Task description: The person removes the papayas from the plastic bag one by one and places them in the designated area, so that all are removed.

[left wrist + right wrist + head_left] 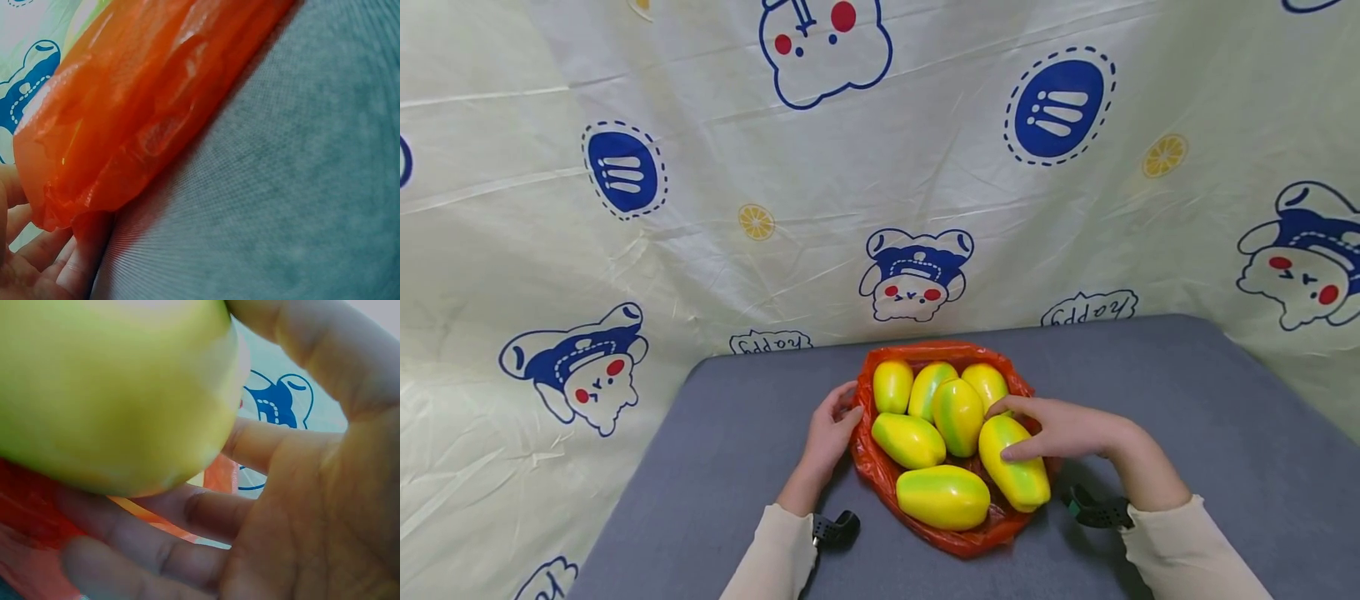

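Fruits [958, 417] in a red bag [874, 468], one held by the right hand [1067, 429]

Seven glossy yellow fruits streaked with green fill the red bag, its mouth facing up. The bag lies on a grey desk [760, 442], about midway along the far edge, and its far rim overlaps that edge as the head camera sees it.

The right hand holds the right-hand fruit [1027, 483] in a wide grip, thumb on one side and fingers on the other. That fruit slants inside the bag, its near end by the bag's right rim; whether it is raised off the plastic, I cannot tell.

The left hand [829, 432] is at the bag's left rim, fingers touching the plastic. Whether they pinch it or only rest against it, I cannot tell.

A near fruit [943, 498] lies sideways toward the desk's near edge, with a left fruit [908, 442] beyond it. Another sits in the middle, and three more line the far rim.

Each wrist bears a black device, the left one [837, 531] and the right one [1099, 510] both just beside pale sleeves. Past the desk's far edge hangs a pale sheet [700, 258] printed with cartoon figures and orange slices.
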Demonstrator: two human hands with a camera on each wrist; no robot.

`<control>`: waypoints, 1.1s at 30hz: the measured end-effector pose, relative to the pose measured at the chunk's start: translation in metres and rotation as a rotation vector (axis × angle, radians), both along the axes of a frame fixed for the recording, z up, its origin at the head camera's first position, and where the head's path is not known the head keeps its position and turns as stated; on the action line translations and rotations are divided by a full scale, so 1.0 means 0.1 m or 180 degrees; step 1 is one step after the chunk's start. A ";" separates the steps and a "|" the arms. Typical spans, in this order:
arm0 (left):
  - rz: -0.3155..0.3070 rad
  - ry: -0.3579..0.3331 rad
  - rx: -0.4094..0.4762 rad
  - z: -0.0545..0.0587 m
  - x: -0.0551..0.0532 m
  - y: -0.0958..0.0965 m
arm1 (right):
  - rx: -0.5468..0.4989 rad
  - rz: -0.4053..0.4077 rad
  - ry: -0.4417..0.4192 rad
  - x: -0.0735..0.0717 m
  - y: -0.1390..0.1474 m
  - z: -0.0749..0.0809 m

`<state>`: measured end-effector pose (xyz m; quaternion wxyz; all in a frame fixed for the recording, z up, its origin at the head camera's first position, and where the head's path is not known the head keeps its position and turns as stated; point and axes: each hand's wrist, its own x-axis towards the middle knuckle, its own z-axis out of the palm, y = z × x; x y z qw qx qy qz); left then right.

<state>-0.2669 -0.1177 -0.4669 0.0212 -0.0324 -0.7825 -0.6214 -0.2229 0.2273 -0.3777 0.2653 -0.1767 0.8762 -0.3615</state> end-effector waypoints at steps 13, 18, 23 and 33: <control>-0.0010 -0.0032 -0.0050 -0.02 0.00 -0.01 | -0.0002 0.0070 0.0288 0.00 0.04 0.08; -0.0007 -0.0001 -0.0044 -0.03 -0.02 -0.01 | -0.0050 0.0038 0.0371 0.01 0.05 0.12; 0.0008 -0.0026 -0.0058 -0.03 -0.02 -0.02 | -0.0100 0.0017 0.0513 0.01 0.07 0.14; 0.0052 0.0056 -0.0088 -0.04 -0.03 -0.01 | -0.0123 -0.0176 0.0918 0.02 0.17 0.19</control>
